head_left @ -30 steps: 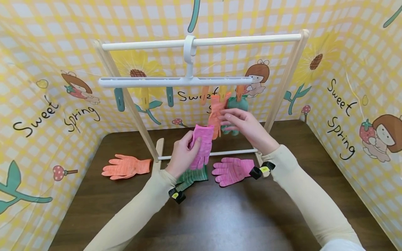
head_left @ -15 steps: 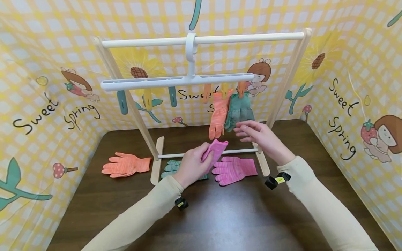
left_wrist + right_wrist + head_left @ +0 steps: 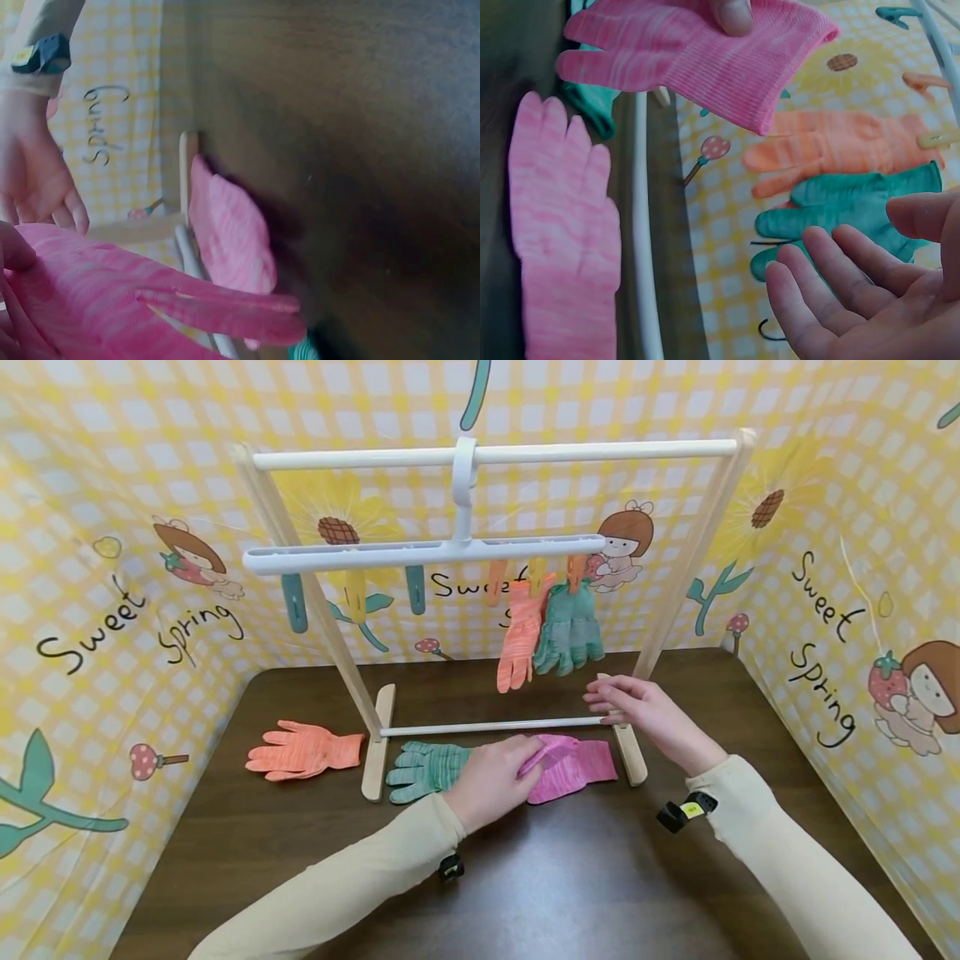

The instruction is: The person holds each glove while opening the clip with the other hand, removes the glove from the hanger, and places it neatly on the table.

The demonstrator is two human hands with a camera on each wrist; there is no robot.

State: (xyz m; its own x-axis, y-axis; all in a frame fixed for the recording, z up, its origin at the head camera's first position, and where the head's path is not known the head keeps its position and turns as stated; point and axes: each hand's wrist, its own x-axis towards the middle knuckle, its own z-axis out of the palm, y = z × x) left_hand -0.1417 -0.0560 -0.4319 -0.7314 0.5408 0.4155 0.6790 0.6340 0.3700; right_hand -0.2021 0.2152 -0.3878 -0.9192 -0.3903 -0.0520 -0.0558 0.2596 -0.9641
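Note:
My left hand [image 3: 495, 781] grips a pink glove [image 3: 551, 752] low over the table, its thumb [image 3: 735, 16] pressing near the knitted cuff. In the right wrist view the held glove [image 3: 682, 56] shows its fingers pointing left. A second pink glove [image 3: 581, 770] lies flat, partly hidden behind the held one. Beside my left hand is a green glove [image 3: 427, 770] on the table. My right hand [image 3: 648, 717] hovers by the rack's right foot, fingers loosely extended and holding nothing. Nearest above it hang a green glove [image 3: 572, 627] and an orange glove [image 3: 521, 635].
A white hanger [image 3: 420, 553] hooks over the top bar [image 3: 600, 452] of a wooden rack. Several clips dangle from it, including a teal clip [image 3: 294, 603] at left. An orange glove [image 3: 303, 752] lies on the table [image 3: 570, 893], left of the rack. Patterned cloth surrounds the back and sides.
My left hand has lowered the pink glove from in front of the hanging gloves, down and to the right. My right hand has withdrawn from the hanging gloves, downward and right.

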